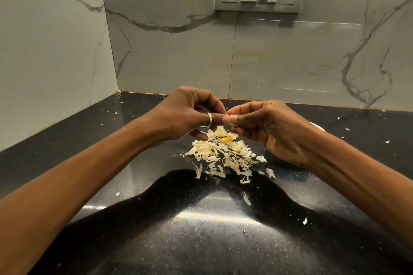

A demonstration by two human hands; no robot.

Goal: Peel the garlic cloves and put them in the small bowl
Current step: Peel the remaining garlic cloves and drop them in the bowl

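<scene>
A polished black speckled stone worktop [156, 241] runs back from you to white grey-veined marble wall tiles [178, 56]. Your left hand [190, 116] and right hand [266, 127] meet above it with fingers curled, each grip pinched together on one small pale garlic clove [232, 123] held between the fingertips. A silver ring [209, 119] sits on your left hand. Directly under the clove lies a loose heap of papery yellow-white garlic skins [223, 154], with stray flakes scattered wider. A small cream bowl [319, 127] stands just behind your right wrist, mostly hidden; its contents cannot be seen
</scene>
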